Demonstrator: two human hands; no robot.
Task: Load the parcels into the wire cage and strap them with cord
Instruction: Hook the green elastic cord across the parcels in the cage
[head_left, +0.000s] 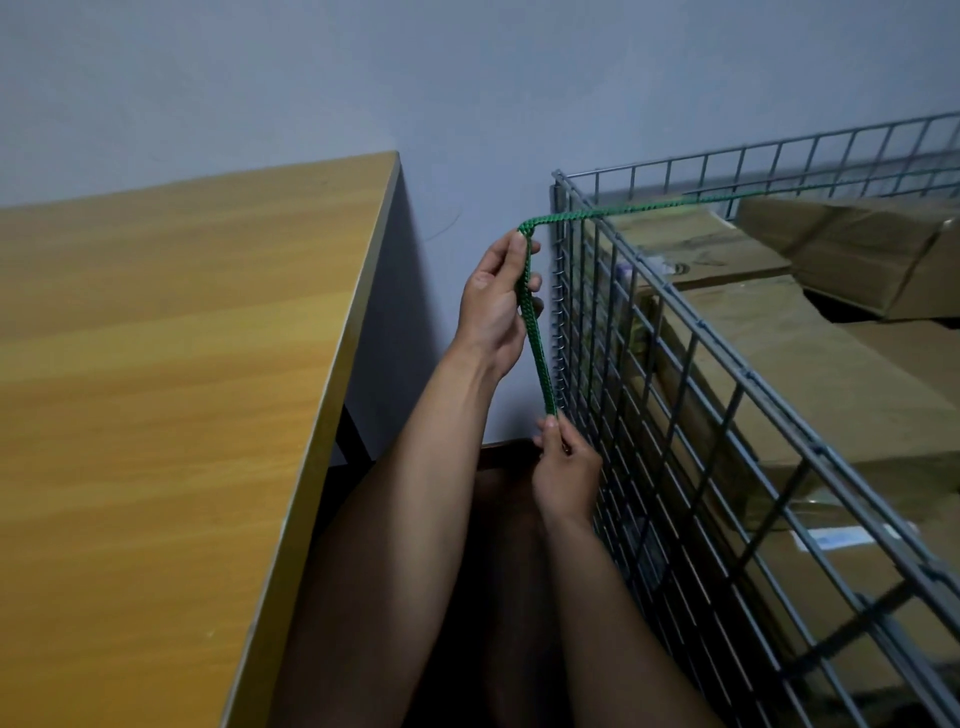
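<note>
Looking down through the head view, the single view supplied: a wire cage (698, 322) of grey mesh occupies the right side, its corner panels joined by a spiral wire (558, 312). Brown cardboard parcels (831, 384) lie inside it and fill it to near the top rim. One parcel at the far end sits tilted on top of the others.

A green braided cord (535, 332) runs in from the right, passes above the parcels and crosses the cage rim near its far corner. Just outside that corner it bends sharply downward.

The left hand (496, 304) is raised beside the cage corner, outside the mesh. Its fingers are curled around the cord, and the bend sits at its fingertips. From there the cord descends in a taut, nearly straight line, close to the cage wall.

The right hand (566, 473) is lower, just beside the mesh, and pinches the lower end of that length between thumb and fingers. I cannot tell whether it touches the wire. Both forearms are bare and enter from the bottom edge.

A wooden surface (182, 364) fills the left side, apart from the cage, with both arms in the gap between them. A plain pale wall (467, 78) stands behind everything.
</note>
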